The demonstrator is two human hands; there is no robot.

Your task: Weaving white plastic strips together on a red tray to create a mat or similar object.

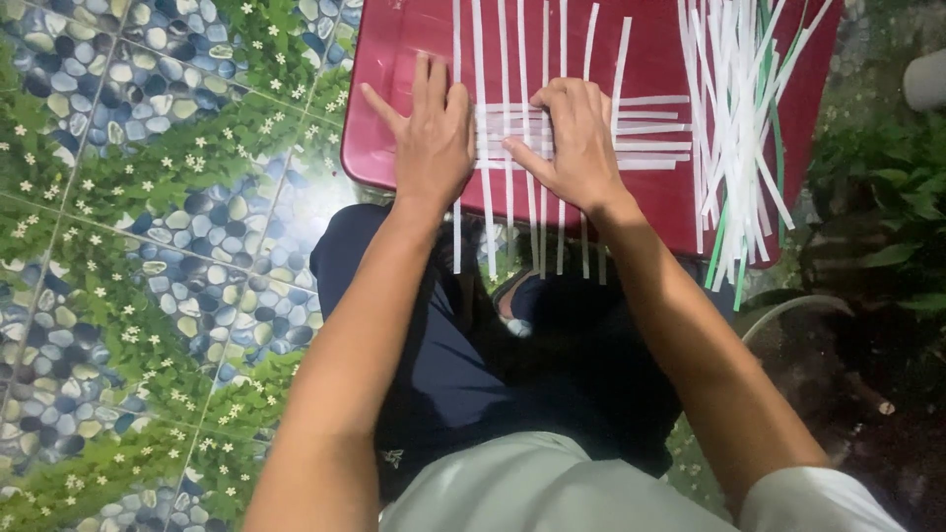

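A dark red plastic board (414, 39) lies in front of my knees. On it, several long white paper strips run away from me and several short white strips cross them, forming a small woven patch (512, 133). My left hand (429, 133) lies flat on the left edge of the patch, fingers spread, pressing the strips down. My right hand (572, 143) rests on the middle of the patch, fingers curled on the crossing strips. The near ends of the long strips hang over the board's front edge.
A loose heap of white and green paper strips (739, 118) lies on the board's right side, overhanging its edge. The floor (148, 246) at left is tiled with a pebble-and-leaf pattern. Plants (887, 187) and dark ground are at right. My legs in dark trousers (443, 365) are below.
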